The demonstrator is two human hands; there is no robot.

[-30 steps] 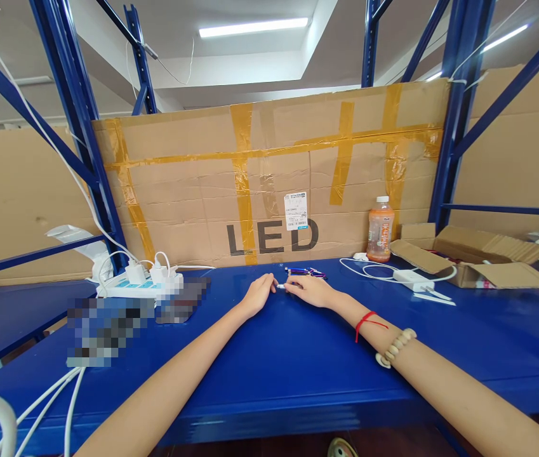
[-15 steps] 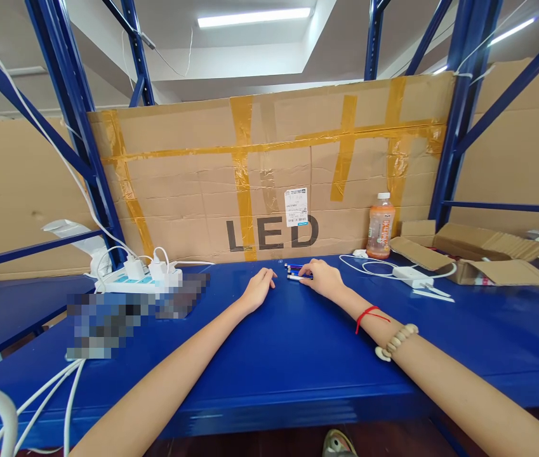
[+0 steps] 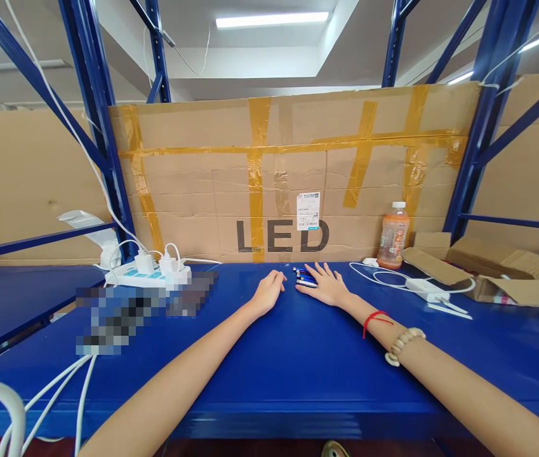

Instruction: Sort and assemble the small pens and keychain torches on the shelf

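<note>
A small bunch of pens [image 3: 303,275] lies on the blue shelf top [image 3: 273,355] just in front of the cardboard sheet marked LED [image 3: 292,184]. My right hand [image 3: 326,287] rests flat beside the pens with its fingers spread, the fingertips touching them. My left hand [image 3: 269,292] lies on the shelf a little to the left of the pens, fingers loosely curled and nothing in them. A red string and a bead bracelet [image 3: 405,344] sit on my right wrist.
A white power strip [image 3: 152,277] with chargers and cables sits at the back left. An orange drink bottle [image 3: 393,236], a white adapter with cord [image 3: 421,285] and an open cardboard box [image 3: 483,270] stand at the back right. Blue rack posts [image 3: 98,127] rise on both sides.
My right hand has carried a pen back to the bunch, let go of it and opened flat. My left hand has come off the pen and stays on the shelf.
</note>
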